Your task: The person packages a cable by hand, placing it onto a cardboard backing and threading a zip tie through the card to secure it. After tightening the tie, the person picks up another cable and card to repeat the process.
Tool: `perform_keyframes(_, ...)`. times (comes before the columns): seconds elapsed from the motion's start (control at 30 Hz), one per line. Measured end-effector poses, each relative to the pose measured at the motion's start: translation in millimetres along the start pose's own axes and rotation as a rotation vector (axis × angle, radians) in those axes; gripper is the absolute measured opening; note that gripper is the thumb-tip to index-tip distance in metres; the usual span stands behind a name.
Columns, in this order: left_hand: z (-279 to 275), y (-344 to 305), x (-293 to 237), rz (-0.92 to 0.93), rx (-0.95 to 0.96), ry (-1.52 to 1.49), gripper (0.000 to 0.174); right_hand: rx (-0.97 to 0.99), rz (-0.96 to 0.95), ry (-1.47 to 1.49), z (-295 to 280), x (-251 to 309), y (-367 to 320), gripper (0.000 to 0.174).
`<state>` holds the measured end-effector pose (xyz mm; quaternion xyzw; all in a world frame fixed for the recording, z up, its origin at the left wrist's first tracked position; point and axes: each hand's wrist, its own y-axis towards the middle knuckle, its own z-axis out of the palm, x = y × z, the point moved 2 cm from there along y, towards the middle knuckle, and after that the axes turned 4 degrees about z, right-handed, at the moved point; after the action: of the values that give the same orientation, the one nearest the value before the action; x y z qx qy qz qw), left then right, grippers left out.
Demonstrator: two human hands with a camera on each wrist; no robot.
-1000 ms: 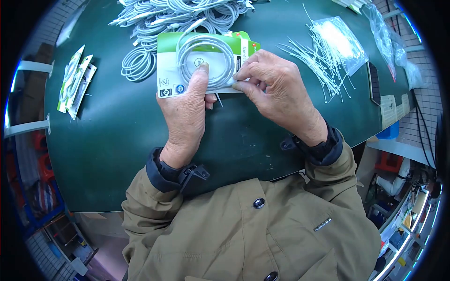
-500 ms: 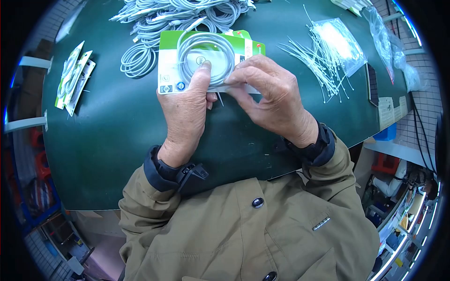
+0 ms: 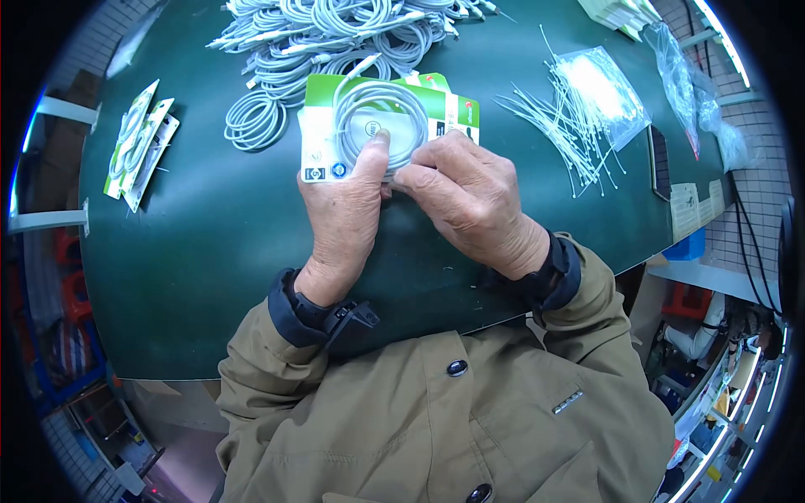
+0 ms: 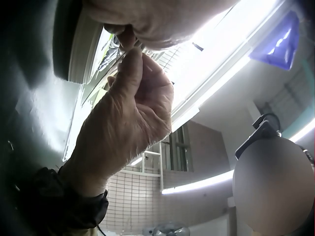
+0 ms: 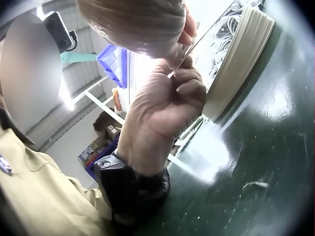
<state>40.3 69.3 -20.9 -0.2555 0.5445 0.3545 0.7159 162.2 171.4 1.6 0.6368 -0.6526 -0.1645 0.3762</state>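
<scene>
My left hand point(image 3: 342, 214) holds a green and white package card point(image 3: 321, 92), thumb pressed on its front and fingers behind. A coiled grey cable point(image 3: 341, 130) lies on the card's face, one end sticking up over the top edge. The fingertips of my right hand point(image 3: 470, 197) pinch at the coil's lower edge, around a thin white cable tie mostly hidden by the hand. Under the held card, another card of the same print point(image 3: 470, 111) shows at the right. A thick stack of cards point(image 5: 241, 64) stands on the table in the right wrist view.
Beyond the card lies a heap of coiled grey cables point(image 3: 335, 38). Packed cable cards point(image 3: 138, 151) lie at the left. Loose white cable ties point(image 3: 566, 130) spread at the right by a clear bag point(image 3: 608, 92). A phone point(image 3: 661, 163) rests near the green table's point(image 3: 210, 277) right edge.
My right hand has moved left and down from the card's right side to the bottom of the coil, covering the thin white tail seen there before. My left hand keeps its hold.
</scene>
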Motion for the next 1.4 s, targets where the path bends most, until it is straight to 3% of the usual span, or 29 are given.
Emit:
perform_keyframes(0.13, -3.6, 1.6, -0.3, 0.023, 0.017, 0.102, 0.028, 0.017, -0.019, 0.026, 2.2, 0.0, 1.7, 0.019)
perform_keyframes(0.23, -3.6, 0.9, -4.8, 0.013, 0.020, 0.121, 0.029, 0.003, 0.158, 0.238, 5.3, -4.1, -1.4, 0.020)
perform_keyframes(0.33, -5.9, 1.7, -2.3, -0.009, 0.029, 0.116, 0.032, 0.009, 0.177, 0.302, 8.8, -10.2, -3.8, 0.022)
perform_keyframes(0.43, -6.7, 4.5, 2.2, 0.036, 0.029, 0.077, 0.033, 0.093, 0.122, 0.250, 6.4, -7.1, -0.6, 0.020)
perform_keyframes(0.63, -4.9, -0.9, -3.0, -0.087, 0.055, 0.052, 0.032, 0.061, 0.138, 0.061, 2.7, -1.6, -0.7, 0.018)
perform_keyframes(0.8, -2.3, -2.6, 1.4, 0.032, 0.014, -0.061, 0.025, 0.039, 0.105, 0.085, 4.6, -2.2, -0.8, 0.018)
perform_keyframes(0.9, -8.5, -5.0, 6.0, 0.027, 0.049, -0.010, 0.035, 0.029, 0.089, 0.091, 4.6, -1.4, -0.8, 0.017)
perform_keyframes(1.23, -8.0, -6.1, 2.6, 0.017, 0.014, 0.062, 0.033, 0.078, 0.143, 0.122, 5.0, -3.4, -5.0, 0.022)
perform_keyframes(1.4, -6.7, -6.6, -4.1, 0.048, 0.034, 0.031, 0.037, -0.077, 0.078, 0.116, 6.5, -2.4, -4.1, 0.018)
